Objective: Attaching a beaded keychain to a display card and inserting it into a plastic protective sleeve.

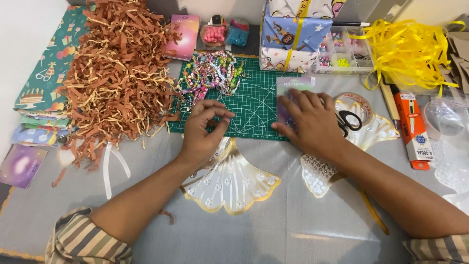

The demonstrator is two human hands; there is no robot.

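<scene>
Both hands work at the near edge of a green cutting mat [254, 105] on the grey-covered table [293, 230]. Left hand [205, 127] hovers over the mat's lower left corner with fingers curled in and thumb meeting fingertips in a narrow pinch; whether anything small sits in that pinch cannot be told. Right hand [310, 120] lies flat, fingers spread, pressing on a small pink-and-purple card packet [290, 88] at the mat's right edge, covering its lower half.

A heap of colourful beaded chains [212, 73] lies on the mat's far left part, well beyond the left hand. Brown shredded paper [117, 73] is piled to the left of the mat, beside folded wrapping paper [49, 63]. Under the forearms lie pearly, gold-edged fan-shaped trays [234, 186]. Black-handled scissors [349, 120] rest just right of the right hand, with a roll of clear tape [351, 98] near them. Wrapped gift boxes [293, 34] stand behind the mat, a clear bead organiser [342, 54] beside them, then tangled yellow ribbon [410, 49] at far right.
</scene>
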